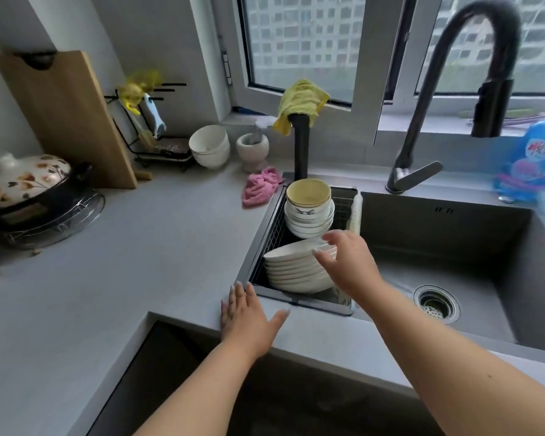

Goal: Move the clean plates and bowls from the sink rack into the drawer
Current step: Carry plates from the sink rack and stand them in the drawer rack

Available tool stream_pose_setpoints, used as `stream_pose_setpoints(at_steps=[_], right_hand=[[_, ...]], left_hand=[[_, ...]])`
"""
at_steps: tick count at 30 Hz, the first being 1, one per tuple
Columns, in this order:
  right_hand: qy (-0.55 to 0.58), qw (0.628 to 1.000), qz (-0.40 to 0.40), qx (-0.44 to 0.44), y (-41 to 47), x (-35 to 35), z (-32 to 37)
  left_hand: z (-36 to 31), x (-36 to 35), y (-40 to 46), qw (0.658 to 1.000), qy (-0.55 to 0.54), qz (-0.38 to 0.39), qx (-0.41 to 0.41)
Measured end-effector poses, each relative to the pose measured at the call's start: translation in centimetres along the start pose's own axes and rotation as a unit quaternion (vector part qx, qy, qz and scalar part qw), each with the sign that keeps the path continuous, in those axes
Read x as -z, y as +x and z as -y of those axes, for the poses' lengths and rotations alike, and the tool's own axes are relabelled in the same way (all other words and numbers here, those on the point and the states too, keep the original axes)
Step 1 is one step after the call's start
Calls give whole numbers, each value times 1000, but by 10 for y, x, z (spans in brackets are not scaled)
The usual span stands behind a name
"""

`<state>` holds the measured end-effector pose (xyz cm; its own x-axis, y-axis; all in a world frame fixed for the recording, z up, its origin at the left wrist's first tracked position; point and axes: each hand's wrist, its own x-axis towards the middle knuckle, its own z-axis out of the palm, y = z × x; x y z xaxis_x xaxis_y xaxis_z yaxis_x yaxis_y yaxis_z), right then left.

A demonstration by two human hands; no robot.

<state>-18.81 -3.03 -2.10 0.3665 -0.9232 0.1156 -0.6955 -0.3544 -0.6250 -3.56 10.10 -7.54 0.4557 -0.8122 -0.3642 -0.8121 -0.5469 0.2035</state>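
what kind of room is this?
Almost certainly a home kitchen: a sink with a tall black tap, stacked plates and bowls in a rack inside it, and a wooden chopping board leaning on the worktop.

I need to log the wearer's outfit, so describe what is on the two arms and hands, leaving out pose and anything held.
Both forearms are bare as far as the picture shows: no sleeves, gloves, watch or bracelet in view. The left hand has longish nails with a pale, light polish, and no ring shows on it. The right hand has the same pale nails, and no ring shows there either.
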Motion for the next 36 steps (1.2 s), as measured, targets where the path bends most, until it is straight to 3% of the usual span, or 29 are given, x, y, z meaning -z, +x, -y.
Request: stream_pose_setpoints(at_steps=[4, 8, 12, 19, 24, 28, 31, 33, 36], right_hand=[[-170, 982, 86, 12, 37, -15, -3], [-175, 974, 142, 13, 55, -21, -9], [-123, 979, 133, 90, 63, -20, -8], [-130, 950, 27, 281, 71, -13, 1], [-117, 937, -8, 328, 61, 2, 10], [-107, 925, -50, 362, 43, 22, 21], [-98, 916, -63, 384, 22, 36, 33], [-91, 906, -68, 407, 3, 44, 41], [-83, 894, -45, 438, -28, 53, 50]], left_hand=[[3, 5, 27, 1000, 14, 17, -10], [8, 5, 39, 999, 33, 15, -25], [11, 3, 41, 999, 35, 6, -24], [13, 5, 43, 1000, 12, 3, -28], [13, 14, 36, 987, -159, -30, -11], [-3, 28, 14, 928, -348, -130, 19], [-16, 39, -7, 866, -477, -143, 57], [-22, 46, -23, 781, -606, -110, 100], [-23, 57, -48, 610, -779, -22, 145]])
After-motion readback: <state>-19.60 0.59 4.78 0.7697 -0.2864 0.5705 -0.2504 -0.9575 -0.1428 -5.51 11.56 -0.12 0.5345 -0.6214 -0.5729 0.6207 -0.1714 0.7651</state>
